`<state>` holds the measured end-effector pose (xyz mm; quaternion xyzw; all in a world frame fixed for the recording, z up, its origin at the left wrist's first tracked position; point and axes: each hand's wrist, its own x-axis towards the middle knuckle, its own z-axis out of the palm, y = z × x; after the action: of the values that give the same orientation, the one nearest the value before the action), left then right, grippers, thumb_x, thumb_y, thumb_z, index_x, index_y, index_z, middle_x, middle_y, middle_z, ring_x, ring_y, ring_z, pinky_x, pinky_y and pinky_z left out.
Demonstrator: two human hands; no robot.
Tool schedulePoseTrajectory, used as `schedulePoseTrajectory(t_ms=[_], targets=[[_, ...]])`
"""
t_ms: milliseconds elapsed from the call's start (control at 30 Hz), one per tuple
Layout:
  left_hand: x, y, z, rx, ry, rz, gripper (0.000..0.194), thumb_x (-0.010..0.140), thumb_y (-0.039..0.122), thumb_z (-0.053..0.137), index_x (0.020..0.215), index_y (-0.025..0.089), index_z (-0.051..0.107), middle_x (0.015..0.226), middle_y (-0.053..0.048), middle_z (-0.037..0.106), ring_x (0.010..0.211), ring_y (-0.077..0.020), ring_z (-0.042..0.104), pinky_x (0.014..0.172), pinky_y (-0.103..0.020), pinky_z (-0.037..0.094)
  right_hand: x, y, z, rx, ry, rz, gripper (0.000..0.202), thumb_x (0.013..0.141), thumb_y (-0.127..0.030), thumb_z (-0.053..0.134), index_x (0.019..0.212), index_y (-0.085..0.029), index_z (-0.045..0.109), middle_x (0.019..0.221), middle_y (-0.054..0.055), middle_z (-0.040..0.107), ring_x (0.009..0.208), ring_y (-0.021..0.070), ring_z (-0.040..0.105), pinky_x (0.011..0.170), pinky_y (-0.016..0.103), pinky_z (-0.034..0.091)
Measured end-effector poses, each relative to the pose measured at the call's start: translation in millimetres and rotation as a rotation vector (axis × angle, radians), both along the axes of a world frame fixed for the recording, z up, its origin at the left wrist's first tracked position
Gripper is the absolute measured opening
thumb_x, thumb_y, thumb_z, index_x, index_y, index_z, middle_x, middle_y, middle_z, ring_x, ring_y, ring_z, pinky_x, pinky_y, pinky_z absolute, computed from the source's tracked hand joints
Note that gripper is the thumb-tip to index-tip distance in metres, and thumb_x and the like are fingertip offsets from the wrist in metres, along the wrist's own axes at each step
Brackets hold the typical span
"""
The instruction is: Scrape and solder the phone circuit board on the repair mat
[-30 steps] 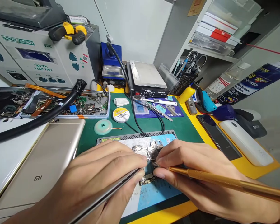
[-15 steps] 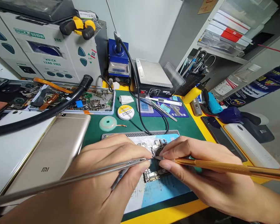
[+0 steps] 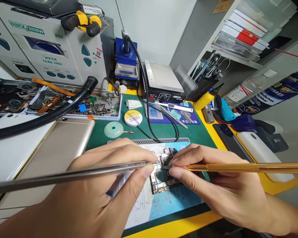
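My left hand (image 3: 119, 185) is closed around a pair of metal tweezers (image 3: 94, 171), its tips just above the left side of a phone circuit board (image 3: 161, 187). A craft knife (image 3: 233, 168) with a gold handle is pinched in my right hand (image 3: 228, 188). Its blade points left over the middle of the board; whether the blade touches cannot be made out. The board lies on a white and blue printed work mat (image 3: 173, 201). My fingers partly cover the board's right side.
On the left are a hot air station (image 3: 52, 49), its black hose (image 3: 64, 109), a tray of boards (image 3: 99, 116) and phones (image 3: 69, 132). Behind the mat stand a heating plate (image 3: 162, 76) and a soldering iron stand (image 3: 126, 59). A black cable (image 3: 149, 122) loops near the mat.
My left hand and the tweezers have drawn slightly left, away from the knife blade, and the tweezers lie flatter. The knife's handle end has tipped up. The view has shifted a little.
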<state>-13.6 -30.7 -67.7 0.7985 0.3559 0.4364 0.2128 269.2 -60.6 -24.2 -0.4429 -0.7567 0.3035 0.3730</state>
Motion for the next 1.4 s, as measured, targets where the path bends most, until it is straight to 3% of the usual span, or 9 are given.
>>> schedulePoseTrajectory(t_ms=[67, 133, 333, 467, 567, 700, 967, 1200, 1400], targets=[[3, 0, -0.2, -0.014, 0.003, -0.008, 0.011, 0.123, 0.04, 0.075, 0.123, 0.038, 0.086, 0.112, 0.005, 0.095, 0.108, -0.0208, 0.095, 0.096, -0.024, 0.077, 0, 0, -1.7, -0.001, 0.004, -0.002, 0.022, 0.106, -0.013, 0.109, 0.11, -0.025, 0.091, 0.101, -0.002, 0.099, 0.087, 0.0149, 0.094, 0.088, 0.018, 0.074], [6, -1, -0.1, -0.031, 0.011, -0.03, 0.018, 0.119, 0.053, 0.083, 0.122, 0.036, 0.09, 0.11, 0.0, 0.096, 0.112, -0.0282, 0.096, 0.095, -0.032, 0.081, 1, -1, -3.3, -0.006, 0.006, -0.01, 0.022, 0.105, -0.014, 0.111, 0.11, -0.025, 0.092, 0.101, -0.001, 0.099, 0.087, 0.0159, 0.093, 0.086, 0.019, 0.074], [10, -2, -1.1, -0.033, 0.013, -0.059, 0.023, 0.118, 0.058, 0.085, 0.124, 0.037, 0.091, 0.11, -0.001, 0.096, 0.113, -0.0297, 0.095, 0.096, -0.035, 0.082, 1, -2, -5.1, -0.023, 0.013, -0.027, 0.024, 0.104, -0.013, 0.111, 0.113, -0.027, 0.093, 0.103, -0.001, 0.099, 0.089, 0.0178, 0.093, 0.087, 0.022, 0.074], [2, -1, -3.0, 0.001, 0.014, -0.067, 0.011, 0.123, 0.036, 0.076, 0.129, 0.038, 0.085, 0.115, 0.002, 0.095, 0.107, -0.023, 0.094, 0.091, -0.03, 0.077, -1, -3, -2.9, -0.024, -0.003, -0.016, 0.016, 0.11, -0.016, 0.105, 0.109, -0.026, 0.092, 0.102, 0.003, 0.099, 0.087, 0.0206, 0.094, 0.084, 0.027, 0.076], [-3, 0, -4.2, 0.049, 0.056, -0.074, 0.023, 0.127, 0.023, 0.063, 0.133, 0.04, 0.077, 0.121, 0.009, 0.092, 0.109, -0.0114, 0.09, 0.097, -0.02, 0.069, -1, -3, -2.2, -0.016, -0.003, -0.022, 0.015, 0.112, -0.017, 0.104, 0.108, -0.026, 0.092, 0.101, 0.004, 0.099, 0.087, 0.0225, 0.095, 0.082, 0.029, 0.077], [-5, 0, -3.9, 0.045, 0.069, -0.069, 0.022, 0.128, 0.023, 0.062, 0.134, 0.041, 0.074, 0.122, 0.014, 0.091, 0.113, -0.0063, 0.088, 0.104, -0.012, 0.065, 1, -4, -2.9, -0.033, 0.011, -0.013, 0.021, 0.108, -0.013, 0.107, 0.111, -0.026, 0.091, 0.103, 0.002, 0.098, 0.089, 0.0196, 0.094, 0.087, 0.026, 0.076], [-7, 1, -3.1, 0.04, 0.03, -0.094, 0.026, 0.123, 0.018, 0.064, 0.132, 0.04, 0.076, 0.117, 0.01, 0.091, 0.107, -0.0133, 0.09, 0.095, -0.022, 0.07, -5, -2, -3.0, 0.006, 0.016, -0.023, 0.022, 0.108, -0.013, 0.106, 0.106, -0.024, 0.087, 0.096, 0.003, 0.096, 0.083, 0.0218, 0.093, 0.08, 0.029, 0.078], [-3, 2, -4.1, -0.01, 0.001, -0.107, 0.026, 0.126, 0.02, 0.065, 0.135, 0.041, 0.074, 0.126, 0.01, 0.09, 0.119, -0.0111, 0.09, 0.106, -0.022, 0.072, -3, -4, 0.3, 0.004, -0.048, 0.013, 0.016, 0.115, -0.019, 0.099, 0.106, -0.027, 0.088, 0.1, 0.007, 0.098, 0.085, 0.0257, 0.095, 0.084, 0.035, 0.082], [-1, 3, -4.2, 0.02, 0.024, -0.077, 0.024, 0.124, 0.022, 0.066, 0.134, 0.042, 0.075, 0.124, 0.014, 0.091, 0.116, -0.006, 0.089, 0.106, -0.013, 0.068, -6, -3, 1.0, 0.022, -0.024, 0.012, 0.022, 0.109, -0.013, 0.102, 0.105, -0.027, 0.085, 0.097, 0.004, 0.097, 0.083, 0.0238, 0.095, 0.08, 0.032, 0.079]])
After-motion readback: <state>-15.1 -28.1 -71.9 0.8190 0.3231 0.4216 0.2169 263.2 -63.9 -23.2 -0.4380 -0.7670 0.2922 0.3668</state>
